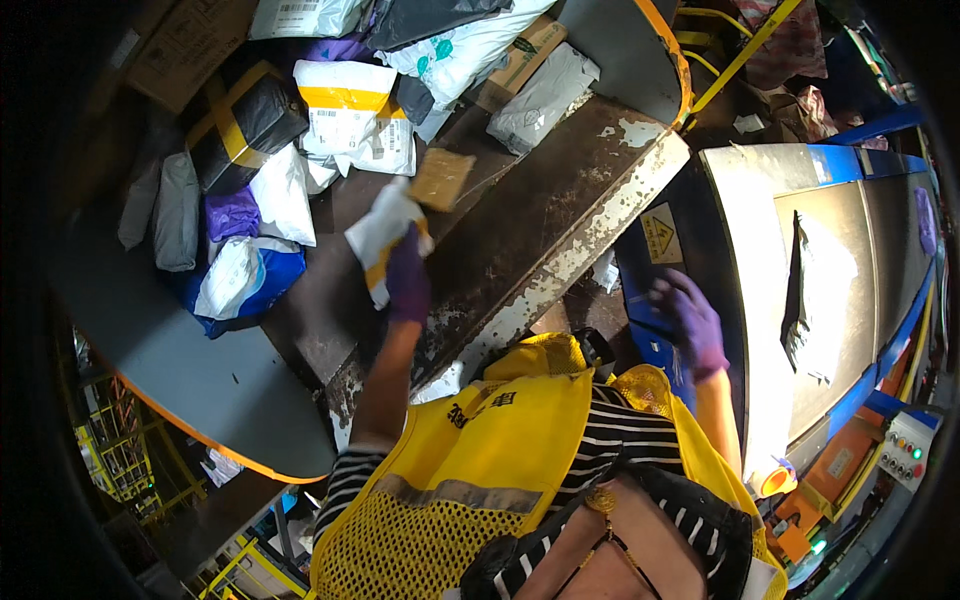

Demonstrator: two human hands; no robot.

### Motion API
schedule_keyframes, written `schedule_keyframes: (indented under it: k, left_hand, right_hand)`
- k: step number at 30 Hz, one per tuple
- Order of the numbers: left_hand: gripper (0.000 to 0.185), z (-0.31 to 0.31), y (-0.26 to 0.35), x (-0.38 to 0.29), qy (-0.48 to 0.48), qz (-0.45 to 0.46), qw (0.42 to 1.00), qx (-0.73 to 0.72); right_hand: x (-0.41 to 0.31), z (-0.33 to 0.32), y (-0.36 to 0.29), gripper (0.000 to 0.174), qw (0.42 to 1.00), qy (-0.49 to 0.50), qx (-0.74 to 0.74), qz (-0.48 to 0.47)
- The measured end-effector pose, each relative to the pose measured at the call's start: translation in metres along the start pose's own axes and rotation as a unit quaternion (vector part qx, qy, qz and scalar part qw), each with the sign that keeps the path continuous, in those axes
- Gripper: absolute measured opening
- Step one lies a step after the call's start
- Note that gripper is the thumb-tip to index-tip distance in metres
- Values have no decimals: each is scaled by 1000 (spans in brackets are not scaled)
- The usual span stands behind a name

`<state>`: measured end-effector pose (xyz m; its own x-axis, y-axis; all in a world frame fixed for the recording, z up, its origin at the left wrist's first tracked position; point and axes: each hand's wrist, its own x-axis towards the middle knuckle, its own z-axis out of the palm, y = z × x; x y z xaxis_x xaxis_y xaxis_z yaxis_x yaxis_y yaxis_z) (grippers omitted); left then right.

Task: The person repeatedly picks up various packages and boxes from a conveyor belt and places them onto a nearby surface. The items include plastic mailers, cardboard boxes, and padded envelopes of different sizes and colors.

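Note:
My left hand (409, 277), in a purple glove, grips a white and yellow plastic mailer (380, 232) over the dark metal surface. A small brown cardboard packet (442, 178) lies just beyond that mailer. My right hand (686, 315), also gloved in purple, is raised with its fingers apart beside the blue-edged conveyor and holds nothing. Farther up, a white mailer with a yellow band (345, 105) lies among other parcels. A black box with yellow tape (247, 127), a small purple bag (232, 215) and a blue and white package (251, 281) are at the left.
A worn metal ledge (555, 262) runs diagonally before me. On the conveyor (832, 217) at the right lies a white and black bag (821, 300). A grey bag (544, 97) is near the ledge's far end. A control box with buttons (904, 450) stands at lower right.

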<state>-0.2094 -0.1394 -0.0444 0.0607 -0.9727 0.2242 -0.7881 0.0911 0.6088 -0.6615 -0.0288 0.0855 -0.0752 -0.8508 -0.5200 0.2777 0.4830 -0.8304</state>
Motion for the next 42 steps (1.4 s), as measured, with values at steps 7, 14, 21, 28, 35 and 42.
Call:
schedule_keyframes:
  k: [7,14,21,28,35,42]
  left_hand:
    - [33,-33,187,-95,-218,280,934,-22]
    - [74,-39,184,37,-260,172,937,-160]
    - [114,96,20,126,-163,204,965,-5]
    - [109,27,76,70,-271,126,947,-118]
    - [106,12,103,34,-254,74,964,-20]
    - [108,8,97,29,-262,23,960,-99]
  right_hand:
    - [72,104,46,44,940,-237,159,189]
    - [52,58,15,36,979,-68,175,82]
    - [-14,-74,-34,45,964,213,73,-139]
    - [-10,-157,20,61,888,321,247,-218]
    - [-30,-210,-49,55,950,298,-91,23]
    - [-48,-302,-8,44,592,480,-645,-63]
